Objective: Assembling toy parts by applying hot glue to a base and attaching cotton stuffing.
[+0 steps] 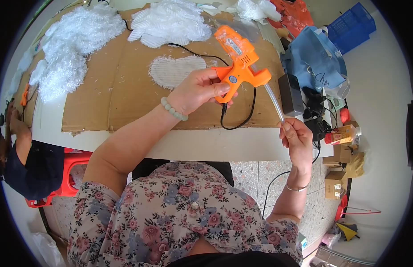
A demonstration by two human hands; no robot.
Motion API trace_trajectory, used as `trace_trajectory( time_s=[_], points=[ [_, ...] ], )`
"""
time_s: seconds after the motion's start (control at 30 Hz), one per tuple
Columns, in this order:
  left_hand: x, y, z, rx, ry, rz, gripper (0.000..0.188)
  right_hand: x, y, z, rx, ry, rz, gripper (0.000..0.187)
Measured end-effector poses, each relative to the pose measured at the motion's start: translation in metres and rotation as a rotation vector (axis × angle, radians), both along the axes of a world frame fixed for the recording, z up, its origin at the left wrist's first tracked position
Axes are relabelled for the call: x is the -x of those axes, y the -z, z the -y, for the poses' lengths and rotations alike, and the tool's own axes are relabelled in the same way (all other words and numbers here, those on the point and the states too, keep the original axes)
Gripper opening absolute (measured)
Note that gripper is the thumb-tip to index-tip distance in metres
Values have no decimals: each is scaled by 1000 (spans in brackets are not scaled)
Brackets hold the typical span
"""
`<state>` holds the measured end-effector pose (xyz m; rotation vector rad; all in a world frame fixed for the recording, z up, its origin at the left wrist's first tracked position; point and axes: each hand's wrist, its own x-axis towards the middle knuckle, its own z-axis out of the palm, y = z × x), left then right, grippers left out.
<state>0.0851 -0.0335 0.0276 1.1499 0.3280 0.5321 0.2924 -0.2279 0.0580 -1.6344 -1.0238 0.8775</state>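
My left hand [206, 91] is closed around the handle of an orange hot glue gun [242, 62], held above the cardboard with its nozzle end toward the far side. A clear glue stick [273, 102] runs out of the gun's back end. My right hand [295, 135] pinches the free end of that stick between thumb and fingers, over the table's near right edge. Left of the gun, a white ribbed heart-shaped piece [175, 72] lies on the brown cardboard sheet [139, 107]. The gun's black cord [249, 118] loops below its handle.
Fluffy white shredded material [77, 44] heaps at far left, with white ribbed pieces [171, 22] piled at the back. On the right stand a blue bag [315, 58], a dark box [291, 94] and a blue crate [351, 29]. A co-worker [28, 160] sits at left by a red stool [70, 178].
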Motion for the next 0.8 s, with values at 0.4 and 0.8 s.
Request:
trace_trajectory(
  time_s=[0.4, 0.8],
  points=[
    [0, 4, -1, -120, 26, 27, 33, 16, 19, -22, -341, 172, 402, 12],
    [0, -1, 6, -189, 30, 29, 41, 19, 15, -26, -167, 3, 180, 21]
  ],
)
